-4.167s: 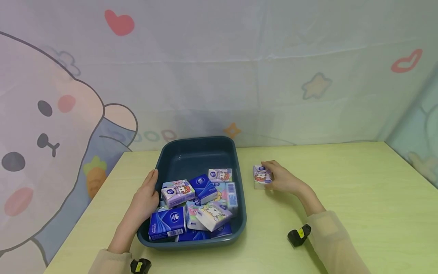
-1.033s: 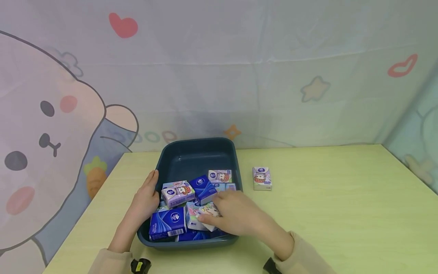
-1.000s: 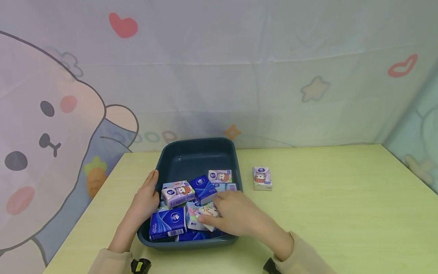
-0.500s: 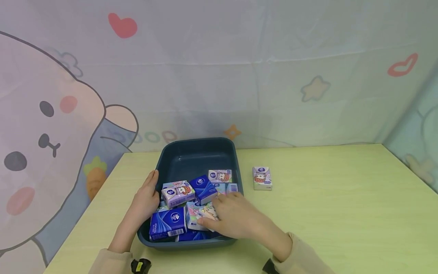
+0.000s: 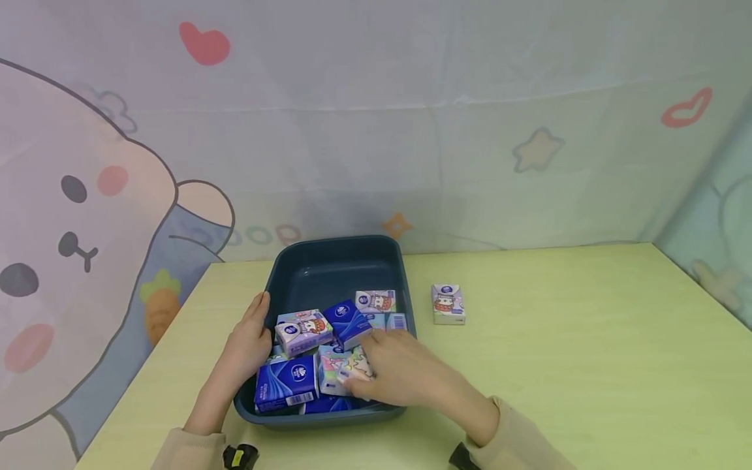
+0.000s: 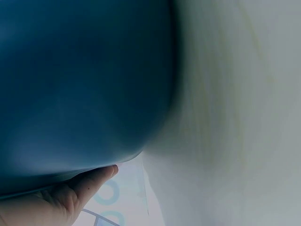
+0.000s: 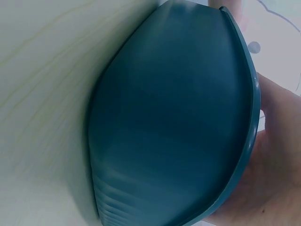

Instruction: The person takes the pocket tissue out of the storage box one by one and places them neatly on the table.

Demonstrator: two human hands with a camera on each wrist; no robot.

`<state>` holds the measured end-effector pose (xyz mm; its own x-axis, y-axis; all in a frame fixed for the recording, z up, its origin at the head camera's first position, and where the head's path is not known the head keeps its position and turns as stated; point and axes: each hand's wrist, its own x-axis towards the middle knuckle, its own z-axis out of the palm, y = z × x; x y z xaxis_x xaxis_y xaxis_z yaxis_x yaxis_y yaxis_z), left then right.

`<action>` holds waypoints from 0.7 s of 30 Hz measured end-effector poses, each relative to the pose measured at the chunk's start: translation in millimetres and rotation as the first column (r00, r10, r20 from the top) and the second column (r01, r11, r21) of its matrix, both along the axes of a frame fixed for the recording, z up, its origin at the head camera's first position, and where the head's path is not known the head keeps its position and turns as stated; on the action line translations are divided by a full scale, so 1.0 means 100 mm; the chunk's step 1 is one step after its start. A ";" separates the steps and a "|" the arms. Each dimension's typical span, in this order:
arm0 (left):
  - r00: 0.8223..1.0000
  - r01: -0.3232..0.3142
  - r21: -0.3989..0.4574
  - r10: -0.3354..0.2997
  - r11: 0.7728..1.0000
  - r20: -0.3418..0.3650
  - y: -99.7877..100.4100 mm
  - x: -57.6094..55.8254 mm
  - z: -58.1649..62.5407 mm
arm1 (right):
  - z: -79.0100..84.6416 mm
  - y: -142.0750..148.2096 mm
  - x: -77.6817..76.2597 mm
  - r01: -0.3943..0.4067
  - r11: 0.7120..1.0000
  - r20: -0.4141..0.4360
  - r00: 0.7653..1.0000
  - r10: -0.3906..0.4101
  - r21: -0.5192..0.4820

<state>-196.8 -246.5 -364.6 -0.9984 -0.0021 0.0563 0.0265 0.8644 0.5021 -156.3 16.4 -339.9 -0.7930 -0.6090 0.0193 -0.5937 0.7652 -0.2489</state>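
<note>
A dark teal plastic bin (image 5: pixel 346 245) holds several small tissue packs, some blue and some with cartoon prints. My left hand (image 5: pixel 243 346) rests along the bin's left side, its fingers extended beside the rim; in the left wrist view the fingers (image 6: pixel 94 183) lie along the bin's edge. Reaching over the right rim, my right hand (image 5: pixel 405 369) pinches a white cartoon tissue pack (image 5: pixel 356 367) between thumb and fingers. Much of that pack is hidden under the hand. The right wrist view shows mostly the bin's outer wall (image 7: pixel 169 113).
One purple-and-white tissue pack (image 5: pixel 448 305) lies on the light wood table (image 5: pixel 587 352), right of the bin. A printed cartoon backdrop (image 5: pixel 364 130) hangs behind the table. Inside the bin, a blue pack (image 5: pixel 346 323) and a purple pack (image 5: pixel 303 331) lie atop others.
My right hand has let go of the purple-and-white tissue pack on the table, moved left into the bin and taken hold of the white cartoon tissue pack. My left hand stays put.
</note>
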 end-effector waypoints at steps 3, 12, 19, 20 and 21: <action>1.000 -0.001 -0.001 0.001 1.000 -0.001 0.00 0.00 0.00 | 0.00 0.00 0.00 -0.004 1.000 -0.008 1.000 0.004 -0.013; 1.000 0.003 0.000 -0.003 1.000 0.004 0.00 0.02 0.01 | 0.03 -0.01 0.01 0.001 0.999 -0.037 0.999 -0.003 -0.046; 1.000 0.004 -0.003 -0.004 1.000 0.007 0.00 0.01 0.02 | 0.06 -0.01 0.02 0.001 0.999 -0.062 0.998 -0.004 -0.041; 1.000 0.004 -0.003 -0.004 1.000 0.008 0.00 0.01 0.01 | 0.06 0.00 0.02 -0.002 0.999 -0.070 0.998 -0.001 -0.039; 1.000 0.005 -0.004 -0.005 1.000 0.008 0.00 0.01 0.01 | 0.07 0.00 0.03 -0.005 0.999 -0.079 0.997 0.002 -0.038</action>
